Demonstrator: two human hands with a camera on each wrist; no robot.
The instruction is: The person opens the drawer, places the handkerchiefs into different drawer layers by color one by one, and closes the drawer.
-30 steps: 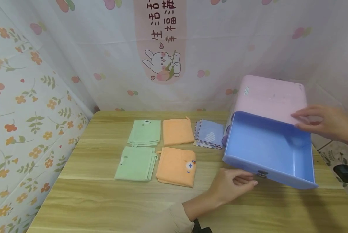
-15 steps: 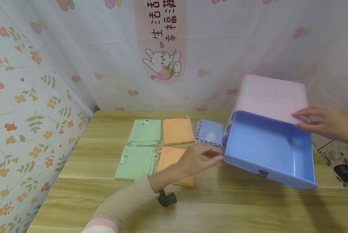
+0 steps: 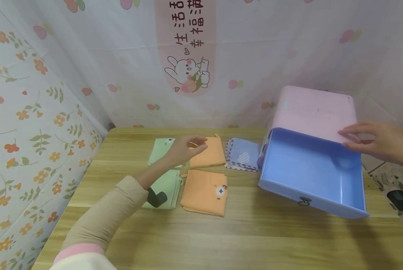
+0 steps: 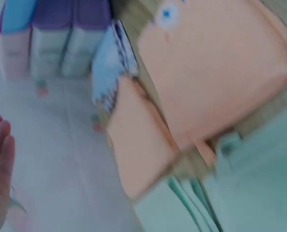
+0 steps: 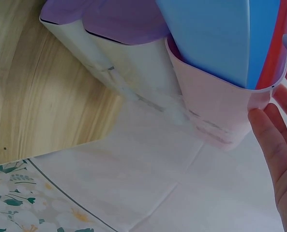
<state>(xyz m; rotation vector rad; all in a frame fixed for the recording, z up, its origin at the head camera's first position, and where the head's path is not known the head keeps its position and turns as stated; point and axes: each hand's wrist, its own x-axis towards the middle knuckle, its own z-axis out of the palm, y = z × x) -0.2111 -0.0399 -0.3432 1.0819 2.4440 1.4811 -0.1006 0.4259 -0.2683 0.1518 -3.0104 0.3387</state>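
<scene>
My left hand [image 3: 188, 148] hovers over the far towels with relaxed fingers and holds nothing. Below it lie a folded orange towel [image 3: 212, 152] and a folded green towel [image 3: 158, 150], partly hidden by the hand. Nearer the front are another orange towel [image 3: 201, 193] with a bear face and another green towel [image 3: 171, 187], partly covered by the wrist. A blue towel [image 3: 243, 152] with checked edging lies beside the drawer cabinet [image 3: 314, 108]. On the cabinet's pink top, near its right front edge, rest the fingertips of my right hand [image 3: 377, 140]. The cabinet's blue top drawer [image 3: 309, 168] is pulled out.
Two purple lower drawers [image 5: 126, 21] show under the top one in the right wrist view. A metal ring pull [image 3: 304, 201] sits on the blue drawer's front, which overhangs the wooden table [image 3: 238, 240]. Printed curtains [image 3: 127, 75] stand behind and to the left.
My left hand has moved from the drawer's front, leftward and away from me, to above the far green and orange towels. The right hand and the pulled-out drawer stay as they were.
</scene>
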